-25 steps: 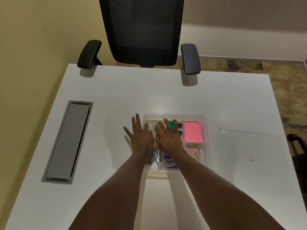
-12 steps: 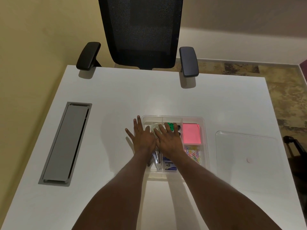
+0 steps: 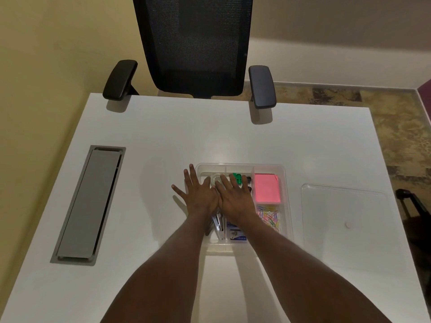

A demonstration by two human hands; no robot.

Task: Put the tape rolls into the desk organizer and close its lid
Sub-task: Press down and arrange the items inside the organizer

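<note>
both hands lie flat, fingers spread, holding nothing: left hand (image 3: 201,198) and right hand (image 3: 234,198) over the organizer (image 3: 285,183); lid (image 3: 345,226) on the worktop (image 3: 233,141) beside it.

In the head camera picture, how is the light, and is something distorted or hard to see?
Head view: dim, warm light; the white table shows soft shadows under the black chair armrests; wide-angle lens bends the table edges; the clear plastic lid is faint against the table; the tape rolls are mostly hidden under the left hand and right hand.
</note>
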